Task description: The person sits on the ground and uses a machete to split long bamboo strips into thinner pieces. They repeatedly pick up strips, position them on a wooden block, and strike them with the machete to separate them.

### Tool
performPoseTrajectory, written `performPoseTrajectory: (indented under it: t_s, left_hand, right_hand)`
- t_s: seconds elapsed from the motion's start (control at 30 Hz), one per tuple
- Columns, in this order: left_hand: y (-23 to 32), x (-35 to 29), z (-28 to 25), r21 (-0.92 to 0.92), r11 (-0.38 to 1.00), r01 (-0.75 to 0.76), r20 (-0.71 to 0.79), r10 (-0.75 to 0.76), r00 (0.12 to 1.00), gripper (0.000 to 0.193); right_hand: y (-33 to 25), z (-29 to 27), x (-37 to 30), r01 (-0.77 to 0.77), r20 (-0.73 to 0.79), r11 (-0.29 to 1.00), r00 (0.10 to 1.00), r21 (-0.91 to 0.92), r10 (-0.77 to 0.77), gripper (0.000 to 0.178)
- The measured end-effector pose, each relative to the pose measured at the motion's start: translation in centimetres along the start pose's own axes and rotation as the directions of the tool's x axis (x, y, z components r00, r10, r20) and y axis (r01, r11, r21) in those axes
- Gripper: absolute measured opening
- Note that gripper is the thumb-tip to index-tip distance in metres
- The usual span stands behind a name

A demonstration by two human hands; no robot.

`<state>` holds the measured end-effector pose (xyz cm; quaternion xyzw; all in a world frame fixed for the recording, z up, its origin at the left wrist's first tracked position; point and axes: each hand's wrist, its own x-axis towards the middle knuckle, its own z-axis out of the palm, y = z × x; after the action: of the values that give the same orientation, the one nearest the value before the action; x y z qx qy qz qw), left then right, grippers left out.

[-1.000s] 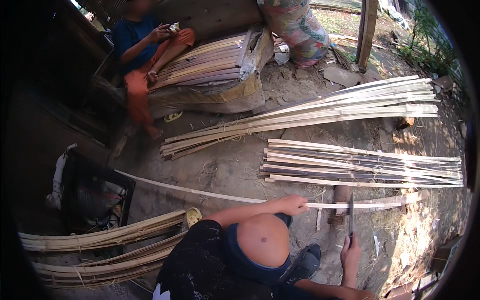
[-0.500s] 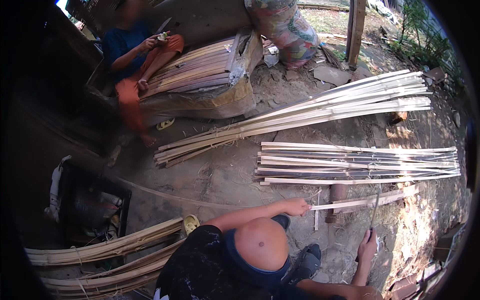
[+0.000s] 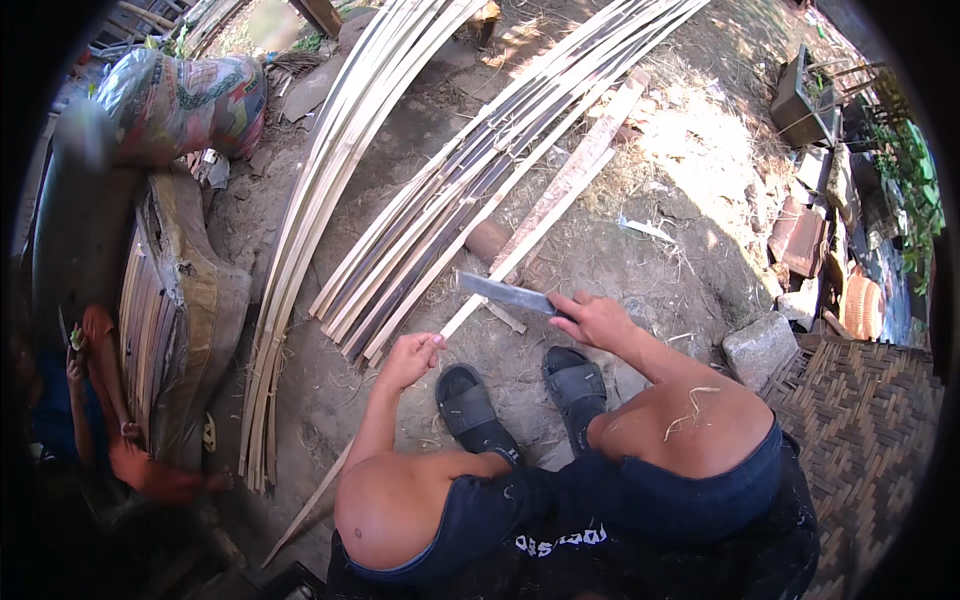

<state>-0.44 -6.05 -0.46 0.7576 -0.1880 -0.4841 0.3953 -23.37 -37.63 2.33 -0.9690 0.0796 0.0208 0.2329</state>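
Left hand [image 3: 412, 352] gripping 1 bamboo strip [image 3: 560, 195], right hand [image 3: 596, 318] gripping 1 knife [image 3: 507, 294], apparently touching.

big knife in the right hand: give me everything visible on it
The knife has a broad, flat, grey metal blade with a blunt, squared-off end, dull and somewhat worn. The right hand is closed around its handle, which is hidden. The blade points toward the person's left, roughly level, just above the dirt ground. Its far end meets the long pale bamboo strip, which the left hand pinches lower down; whether the edge has bitten in cannot be told.
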Motion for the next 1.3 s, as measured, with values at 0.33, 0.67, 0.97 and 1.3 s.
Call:
performPoseTrajectory:
  t_s: [0.33, 0.67, 0.97, 1.3]
  left_hand:
    - [-1.7, -0.8, -0.5, -0.088, 0.995, 0.056, 0.063, -0.050, 0.997, 0.042]
    - [-1.2, -2.7, -0.8, -0.015, 0.998, 0.057, -0.001, -0.057, 0.998, 0.032]
    - [-1.5, -5.6, -2.6, -0.143, 0.976, 0.166, -0.030, -0.172, 0.985, 0.032]
    - [-2.3, -5.6, -2.0, -0.025, 0.991, 0.132, -0.043, -0.133, 0.990, 0.036]
  right_hand:
    - [7.9, -1.0, 0.1, -0.391, -0.173, 0.897, 0.888, 0.206, 0.427, 0.039]
    - [7.7, -0.5, 1.5, -0.415, -0.174, 0.876, 0.870, 0.247, 0.461, 0.042]
    - [7.7, -1.5, 2.3, -0.392, -0.152, 0.909, 0.899, 0.142, 0.411, 0.037]
    - [14.3, -1.7, 0.8, -0.553, -0.298, 0.806, 0.749, 0.211, 0.592, 0.042]
